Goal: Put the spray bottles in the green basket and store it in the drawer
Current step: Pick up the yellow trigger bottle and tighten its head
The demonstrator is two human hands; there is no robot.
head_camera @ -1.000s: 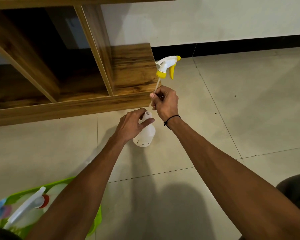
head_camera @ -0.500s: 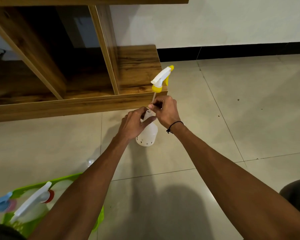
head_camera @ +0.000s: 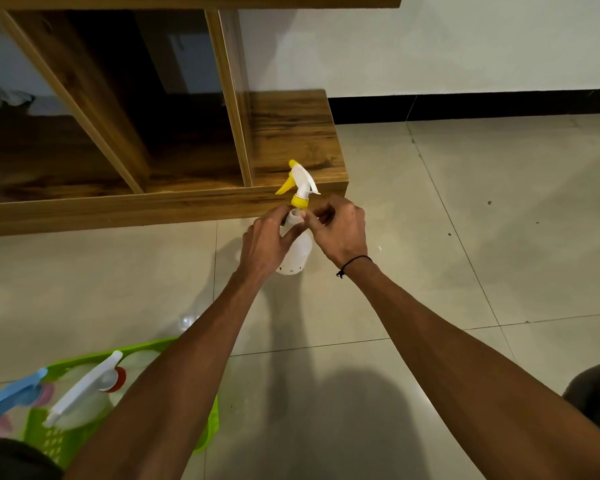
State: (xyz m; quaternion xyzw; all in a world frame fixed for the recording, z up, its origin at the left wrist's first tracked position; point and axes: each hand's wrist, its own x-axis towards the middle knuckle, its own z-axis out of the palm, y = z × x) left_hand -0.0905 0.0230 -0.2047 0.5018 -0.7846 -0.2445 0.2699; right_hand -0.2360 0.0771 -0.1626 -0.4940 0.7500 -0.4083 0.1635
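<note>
Gripping the white bottle, the left hand stayed put while the right hand, pinching the tube, had lowered the yellow sprayer head onto its neck.

No text, label, brand or number can be read anywhere. The bottle bears small dark marks near its base, too small to make out.

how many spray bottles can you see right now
3. A white bottle with a yellow trigger head, held by both hands over the floor. Two lie in the green basket: a red-collared one and a blue-headed one. The forearm may hide more.
</note>
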